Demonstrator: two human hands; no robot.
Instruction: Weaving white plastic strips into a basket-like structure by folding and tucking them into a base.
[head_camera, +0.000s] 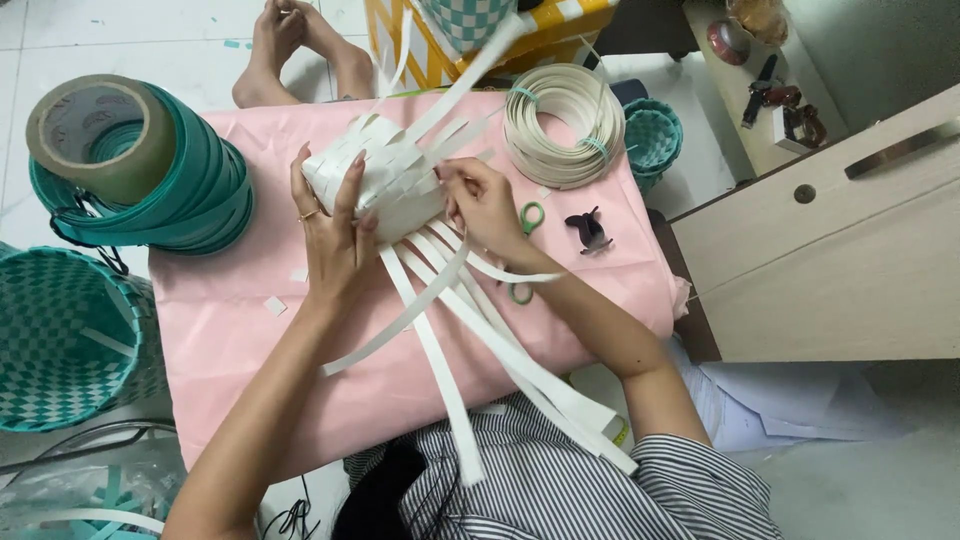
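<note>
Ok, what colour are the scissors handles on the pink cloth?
Green, on the scissors beside the right hand; head view.

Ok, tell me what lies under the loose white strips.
Green-handled scissors lie on the pink cloth, their blades and part of the lower handle covered by the white strips.
</note>
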